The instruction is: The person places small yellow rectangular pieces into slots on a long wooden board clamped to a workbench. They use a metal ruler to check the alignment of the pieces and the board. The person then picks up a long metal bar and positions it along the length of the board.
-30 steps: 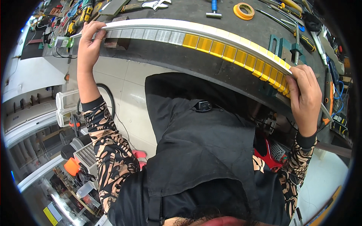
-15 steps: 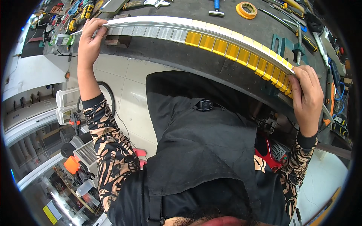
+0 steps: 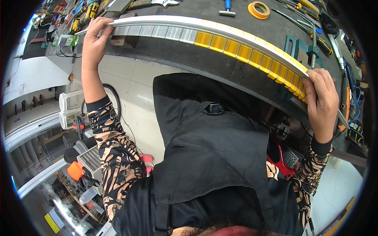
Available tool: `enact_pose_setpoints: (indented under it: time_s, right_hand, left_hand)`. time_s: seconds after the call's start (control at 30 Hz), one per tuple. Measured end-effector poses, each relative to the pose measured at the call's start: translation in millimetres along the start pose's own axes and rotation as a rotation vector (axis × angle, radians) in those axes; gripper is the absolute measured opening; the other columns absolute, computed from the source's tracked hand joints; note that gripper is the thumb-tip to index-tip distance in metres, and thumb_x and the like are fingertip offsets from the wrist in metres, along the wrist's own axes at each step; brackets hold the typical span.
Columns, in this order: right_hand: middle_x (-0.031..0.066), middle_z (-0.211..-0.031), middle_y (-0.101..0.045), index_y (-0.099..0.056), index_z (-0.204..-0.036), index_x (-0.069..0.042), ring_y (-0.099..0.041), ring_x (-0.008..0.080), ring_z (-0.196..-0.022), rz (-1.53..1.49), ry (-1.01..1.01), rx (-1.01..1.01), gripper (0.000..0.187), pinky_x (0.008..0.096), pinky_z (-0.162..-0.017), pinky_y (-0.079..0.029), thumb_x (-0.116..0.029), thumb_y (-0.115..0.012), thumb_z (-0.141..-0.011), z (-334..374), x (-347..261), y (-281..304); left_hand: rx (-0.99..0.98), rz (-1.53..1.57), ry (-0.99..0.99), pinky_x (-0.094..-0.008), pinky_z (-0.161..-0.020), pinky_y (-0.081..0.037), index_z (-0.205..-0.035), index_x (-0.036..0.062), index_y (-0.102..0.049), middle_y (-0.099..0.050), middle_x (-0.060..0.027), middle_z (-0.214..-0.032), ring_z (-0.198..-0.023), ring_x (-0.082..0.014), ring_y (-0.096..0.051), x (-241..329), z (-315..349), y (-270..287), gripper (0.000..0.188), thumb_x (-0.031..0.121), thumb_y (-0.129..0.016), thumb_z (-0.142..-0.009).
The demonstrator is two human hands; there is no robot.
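A long, thin metal strip [image 3: 173,33] stretches across my front along the near edge of the workbench. Its front side is divided into short blocks, silver toward the left and shiny yellow toward the right. My left hand [image 3: 97,35] is closed around the strip near its left end, thumb below and fingers on top. Near the right end, my right hand [image 3: 321,92] grips it between thumb and fingers. Beneath the left part of the strip, a brown block [image 3: 123,41] sits at the bench edge.
On the dark workbench [image 3: 189,11] lie a roll of yellow tape [image 3: 258,10], a blue-handled tool [image 3: 227,8] and several hand tools. A green vise [image 3: 291,48] stands behind the strip's right part. Tools crowd both bench ends. A clear plastic container [image 3: 71,103] is at the left.
Both hands and the strip have shifted very slightly to the right in the picture. The grip of each hand is unchanged.
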State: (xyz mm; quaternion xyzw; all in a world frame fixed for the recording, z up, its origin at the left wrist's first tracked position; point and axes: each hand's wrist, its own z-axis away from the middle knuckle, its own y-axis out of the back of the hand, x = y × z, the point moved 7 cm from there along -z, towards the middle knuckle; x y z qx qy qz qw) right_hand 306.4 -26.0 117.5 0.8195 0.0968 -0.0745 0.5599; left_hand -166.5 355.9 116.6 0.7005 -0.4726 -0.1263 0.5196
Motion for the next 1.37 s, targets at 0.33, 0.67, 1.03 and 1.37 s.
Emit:
enact_pose_setpoints:
  time_s: [0.33,0.67,1.03,1.37]
  right_hand:
    - [0.0180,-0.117,-0.075,-0.075,-0.123,0.000,-0.074,0.0388,-0.108,-0.010,0.007,0.003,0.017,0.0463,-0.094,-0.059,0.000,-0.079,-0.107,-0.9,0.0,-0.6]
    - [0.0181,-0.117,-0.075,-0.075,-0.123,0.000,-0.074,0.0383,-0.108,0.005,0.025,0.005,0.017,0.0457,-0.092,-0.059,0.000,-0.079,-0.106,0.4,0.2,-1.9]
    - [0.0180,-0.118,-0.076,-0.076,-0.127,0.000,-0.076,0.0375,-0.108,0.025,0.029,0.014,0.019,0.0450,-0.092,-0.060,-0.001,-0.079,-0.108,3.9,2.6,-3.5]
    - [0.0175,-0.118,-0.075,-0.076,-0.125,-0.002,-0.075,0.0398,-0.111,-0.083,-0.029,-0.053,0.014,0.0460,-0.096,-0.059,-0.004,-0.076,-0.111,-2.3,-2.4,4.6]
  left_hand:
    - [-0.008,0.001,0.009,-0.0450,-0.134,-0.038,-0.123,0.0019,-0.077,-0.077,-0.0081,-0.120,-0.123,-0.0303,-0.070,-1.6,1.5,-0.8,0.017,0.013,-0.074,-0.111]
    - [0.009,-0.013,-0.026,-0.0516,-0.140,-0.031,-0.124,0.0039,-0.078,-0.078,-0.0071,-0.119,-0.122,-0.0301,-0.071,-0.8,1.4,0.6,0.017,0.015,-0.073,-0.111]
    - [0.035,0.085,0.071,-0.0367,-0.112,-0.051,-0.124,-0.0001,-0.079,-0.078,-0.0096,-0.120,-0.124,-0.0285,-0.070,-3.4,5.2,-0.1,0.019,0.011,-0.076,-0.110]
    - [0.022,0.089,0.012,-0.0397,-0.120,-0.049,-0.124,-0.0005,-0.080,-0.079,-0.0125,-0.132,-0.127,-0.0303,-0.071,-23.5,6.1,-0.1,0.021,0.011,-0.081,-0.107]
